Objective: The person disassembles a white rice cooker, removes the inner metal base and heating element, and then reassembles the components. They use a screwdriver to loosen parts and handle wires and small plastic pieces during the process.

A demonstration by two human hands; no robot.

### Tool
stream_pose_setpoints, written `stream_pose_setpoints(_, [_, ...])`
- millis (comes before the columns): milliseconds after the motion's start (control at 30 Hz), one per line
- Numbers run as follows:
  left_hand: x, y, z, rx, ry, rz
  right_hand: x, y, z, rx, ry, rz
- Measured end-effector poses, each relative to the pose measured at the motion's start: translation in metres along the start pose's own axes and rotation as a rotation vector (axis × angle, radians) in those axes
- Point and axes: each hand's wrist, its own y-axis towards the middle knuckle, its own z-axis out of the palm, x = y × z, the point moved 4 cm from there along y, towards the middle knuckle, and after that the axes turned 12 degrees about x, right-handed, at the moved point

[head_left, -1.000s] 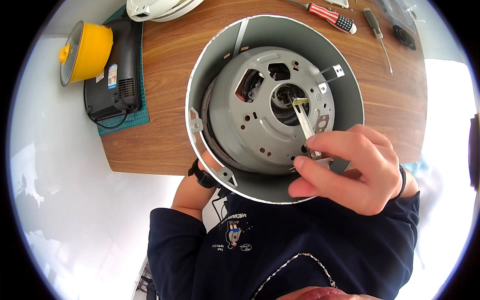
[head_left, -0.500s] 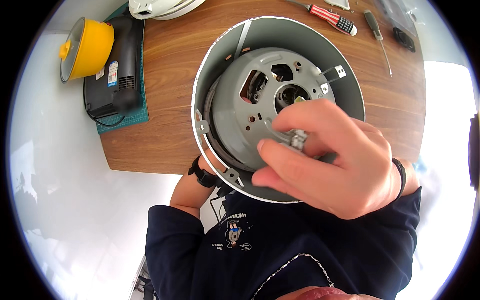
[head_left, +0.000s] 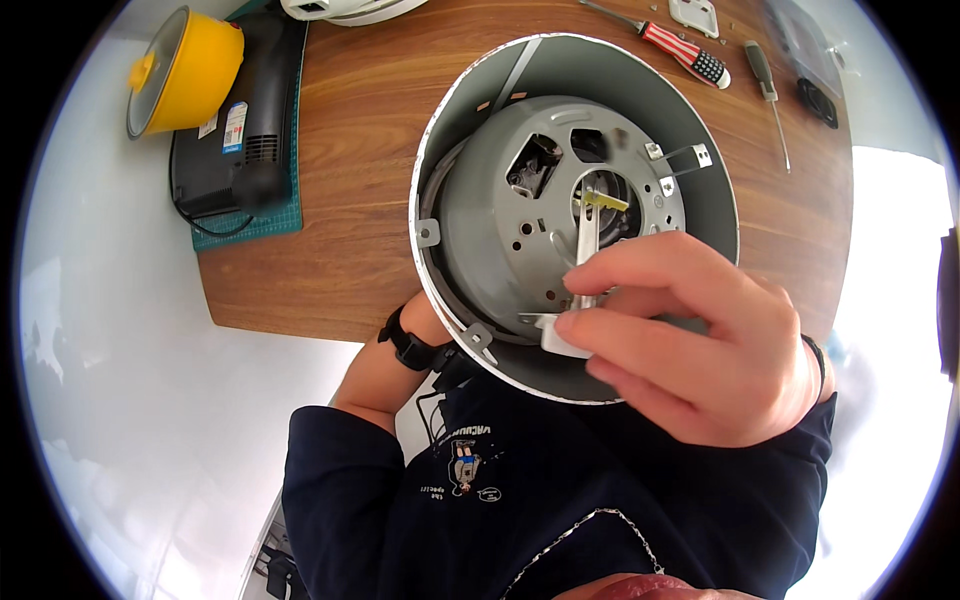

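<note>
An open grey metal cylinder [head_left: 705, 210] holds a domed inner plate [head_left: 480, 220] with cut-outs and a round central opening. My right hand [head_left: 700, 350] is closed on a slotted silver metal strip [head_left: 587, 240], which reaches into that opening and has a small yellow piece [head_left: 615, 203] at its far end. A white part [head_left: 565, 340] at the strip's near end sits under my fingers. My left hand [head_left: 425, 315], with a black band at its wrist, is behind the cylinder's left side; its fingers are hidden.
On the wooden tabletop [head_left: 320, 250] are a black device [head_left: 220, 175] on a green mat [head_left: 290, 215], with a yellow pot [head_left: 190, 75] over it, a striped-handle screwdriver [head_left: 680, 50], a grey screwdriver [head_left: 762, 75], white plastic pieces [head_left: 693, 15] and a black item [head_left: 817, 100].
The cylinder has shifted right in view. My right hand swung over the central opening and is now back lower, uncovering it. The strip now stands straighter, its white near end showing more.
</note>
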Motion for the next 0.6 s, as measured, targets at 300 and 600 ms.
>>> stream_pose_setpoints(300, [-0.002, -0.001, 0.002, -0.014, 0.037, 0.002, -0.011, -0.011, -0.004, 0.034, 0.088, 0.009])
stream_pose_setpoints(600, [-0.002, 0.001, 0.004, -0.014, 0.076, -0.010, -0.010, -0.008, -0.001, 0.042, -0.063, -0.120])
